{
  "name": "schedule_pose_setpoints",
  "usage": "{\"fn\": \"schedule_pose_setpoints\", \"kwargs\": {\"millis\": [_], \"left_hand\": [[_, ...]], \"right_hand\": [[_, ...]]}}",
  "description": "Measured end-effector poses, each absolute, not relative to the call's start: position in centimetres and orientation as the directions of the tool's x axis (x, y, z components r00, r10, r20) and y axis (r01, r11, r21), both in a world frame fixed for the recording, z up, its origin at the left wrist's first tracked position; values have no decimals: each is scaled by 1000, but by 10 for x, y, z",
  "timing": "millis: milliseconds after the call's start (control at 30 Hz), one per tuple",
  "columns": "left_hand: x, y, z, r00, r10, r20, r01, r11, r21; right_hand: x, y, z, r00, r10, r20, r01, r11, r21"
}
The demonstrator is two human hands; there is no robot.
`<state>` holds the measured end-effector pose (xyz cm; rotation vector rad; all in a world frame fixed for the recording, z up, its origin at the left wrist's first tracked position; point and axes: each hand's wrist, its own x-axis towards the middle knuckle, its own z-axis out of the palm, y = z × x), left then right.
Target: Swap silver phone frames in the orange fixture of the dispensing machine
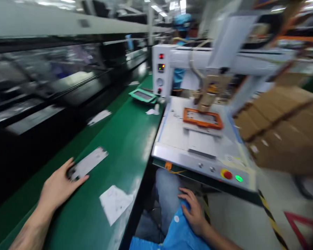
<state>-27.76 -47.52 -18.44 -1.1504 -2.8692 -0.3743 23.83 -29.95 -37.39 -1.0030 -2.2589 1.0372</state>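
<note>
With your left hand [57, 184] closed around the near end of the pale panel [90, 163], which extends ahead and right of it, hold lightly by the edges, off the broad face; your right hand [193, 211] touches the blue garment [177, 231], whether gripping I cannot tell.

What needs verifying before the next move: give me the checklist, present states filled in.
1. Left hand on panel: ok, it holds one end.
2. Panel raised off bench: cannot tell.
3. Paper apart from panel: ok, it lies nearer the bench edge.
4. Right hand off machine: ok, it rests on blue clothing.
5. Green button lit: ok.
6. Panel free of marks: cannot tell, blurred.
</note>
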Motion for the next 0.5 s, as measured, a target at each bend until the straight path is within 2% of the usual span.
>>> {"fn": "schedule_pose_setpoints", "kwargs": {"millis": [33,133,233,500], "left_hand": [[-276,-493,-189,-728,680,81,673,690,266],[-279,-514,-198,-682,725,98,690,594,412],[-285,-513,-199,-692,712,120,658,555,509],[-280,-515,-197,-657,740,146,670,484,563]], "right_hand": [[242,-296,-381,-635,764,114,423,467,-777],[253,-281,-400,-666,730,154,408,529,-744],[258,-268,-412,-709,685,170,378,572,-728],[255,-267,-412,-699,693,177,369,561,-741]]}}
